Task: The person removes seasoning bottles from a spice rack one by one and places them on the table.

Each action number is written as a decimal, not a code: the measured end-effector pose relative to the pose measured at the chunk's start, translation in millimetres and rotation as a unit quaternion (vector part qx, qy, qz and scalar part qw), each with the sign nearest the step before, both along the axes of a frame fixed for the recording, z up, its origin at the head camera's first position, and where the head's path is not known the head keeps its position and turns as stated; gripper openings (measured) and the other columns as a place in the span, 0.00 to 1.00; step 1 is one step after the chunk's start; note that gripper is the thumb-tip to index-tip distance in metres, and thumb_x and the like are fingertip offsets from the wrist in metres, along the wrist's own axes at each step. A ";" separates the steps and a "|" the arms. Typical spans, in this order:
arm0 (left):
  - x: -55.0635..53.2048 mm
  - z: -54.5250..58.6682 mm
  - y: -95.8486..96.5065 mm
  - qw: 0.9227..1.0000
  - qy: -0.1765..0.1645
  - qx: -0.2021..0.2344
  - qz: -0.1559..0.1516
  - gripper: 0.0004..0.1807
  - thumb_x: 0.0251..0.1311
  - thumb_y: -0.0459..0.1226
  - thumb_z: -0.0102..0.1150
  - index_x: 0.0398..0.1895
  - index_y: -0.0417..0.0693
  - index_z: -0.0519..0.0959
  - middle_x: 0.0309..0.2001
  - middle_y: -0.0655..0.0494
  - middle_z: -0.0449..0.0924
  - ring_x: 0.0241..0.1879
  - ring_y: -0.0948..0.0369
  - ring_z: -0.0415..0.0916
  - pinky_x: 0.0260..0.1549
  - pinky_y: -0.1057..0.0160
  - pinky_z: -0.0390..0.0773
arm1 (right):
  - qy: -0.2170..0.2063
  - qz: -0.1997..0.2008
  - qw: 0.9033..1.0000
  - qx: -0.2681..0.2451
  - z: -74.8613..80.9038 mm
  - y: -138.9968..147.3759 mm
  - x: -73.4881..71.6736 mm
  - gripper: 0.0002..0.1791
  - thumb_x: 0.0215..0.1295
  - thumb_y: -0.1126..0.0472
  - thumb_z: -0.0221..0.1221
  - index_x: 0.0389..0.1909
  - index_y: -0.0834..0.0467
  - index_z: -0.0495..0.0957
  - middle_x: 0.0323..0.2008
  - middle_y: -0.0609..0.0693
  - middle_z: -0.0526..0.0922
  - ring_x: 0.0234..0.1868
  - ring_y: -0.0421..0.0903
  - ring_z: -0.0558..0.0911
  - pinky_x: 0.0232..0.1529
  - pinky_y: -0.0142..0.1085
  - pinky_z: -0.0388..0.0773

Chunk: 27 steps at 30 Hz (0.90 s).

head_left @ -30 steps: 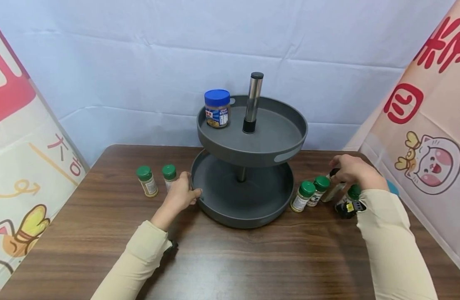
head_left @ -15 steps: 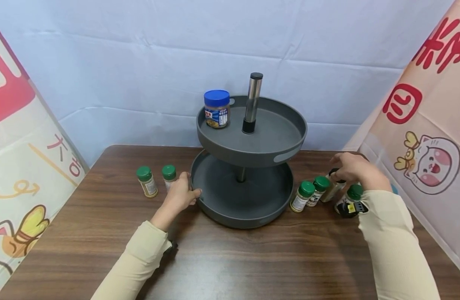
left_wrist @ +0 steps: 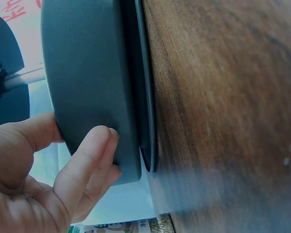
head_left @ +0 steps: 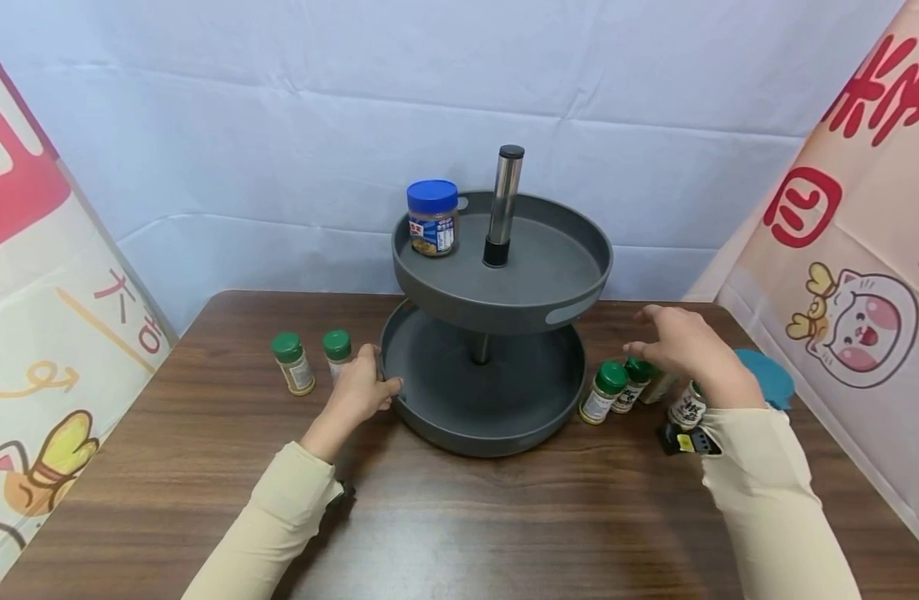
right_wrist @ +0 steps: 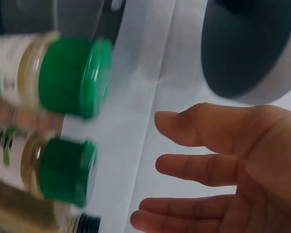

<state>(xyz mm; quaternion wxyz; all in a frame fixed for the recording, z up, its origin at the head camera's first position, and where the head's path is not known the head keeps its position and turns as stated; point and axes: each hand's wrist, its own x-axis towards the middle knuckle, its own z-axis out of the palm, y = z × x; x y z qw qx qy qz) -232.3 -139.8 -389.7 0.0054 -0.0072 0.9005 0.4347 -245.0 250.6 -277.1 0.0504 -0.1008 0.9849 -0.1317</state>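
Observation:
My left hand [head_left: 357, 387] grips the left rim of the lower tray of a dark grey two-tier turntable [head_left: 489, 446]. In the left wrist view, the thumb is at one edge of the tray wall [left_wrist: 87, 73], with fingers against its outer side. My right hand [head_left: 684, 346] hovers beside several spice jars on the right, fingers extended and nothing held. Nearest it are two green-capped spice jars [right_wrist: 68, 77], side by side in the right wrist view, with a dark-capped bottle [right_wrist: 87, 224] below them. Another spice jar [head_left: 687, 407] stands partly hidden by the right wrist.
On the upper tray stands a blue-lidded jar [head_left: 432, 221], left of the metal post [head_left: 506, 196]. Two more green-capped jars [head_left: 294, 364] are on the table's left, one partly behind my left hand. A blue round object [head_left: 766, 377] lies at the far right.
My right hand has moved away from the dark-capped bottle, leftward over the two green-capped jars, exposing more of the blue object. My left hand and the turntable have stayed put.

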 end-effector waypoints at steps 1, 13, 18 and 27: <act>-0.1 0.0 0.0 1.000 0.000 -0.001 -0.001 0.33 0.55 0.33 0.62 0.61 0.30 0.59 0.21 0.47 0.74 0.17 0.60 0.78 0.19 0.65 0.77 | 0.007 0.002 1.000 -0.002 0.4 -3.6 2.0 0.31 0.61 0.56 0.59 0.58 0.74 0.64 0.51 0.75 0.69 0.49 0.70 0.70 0.44 0.59 0.68; 0.6 0.2 -0.1 1.000 -0.004 0.001 -0.003 0.33 0.56 0.33 0.61 0.61 0.31 0.58 0.21 0.47 0.73 0.17 0.61 0.78 0.19 0.65 0.77 | 0.066 0.019 0.997 -0.047 -4.9 -35.8 17.7 0.23 0.63 0.57 0.57 0.54 0.68 0.71 0.42 0.66 0.78 0.42 0.61 0.77 0.37 0.53 0.73; 1.3 0.3 0.4 1.000 -0.004 -0.001 -0.001 0.34 0.56 0.33 0.62 0.62 0.31 0.58 0.21 0.47 0.74 0.17 0.61 0.78 0.19 0.64 0.77 | 0.058 0.037 0.995 -0.068 -11.1 -47.3 24.5 0.24 0.63 0.57 0.58 0.53 0.69 0.70 0.36 0.60 0.80 0.32 0.54 0.80 0.29 0.47 0.75; 1.8 1.0 0.6 1.000 -0.004 -0.003 -0.002 0.33 0.56 0.33 0.61 0.61 0.30 0.58 0.22 0.47 0.74 0.18 0.59 0.79 0.19 0.64 0.77 | 0.002 0.031 0.997 -0.071 -32.8 -60.0 28.6 0.23 0.62 0.58 0.58 0.50 0.72 0.72 0.32 0.59 0.80 0.26 0.49 0.79 0.28 0.43 0.74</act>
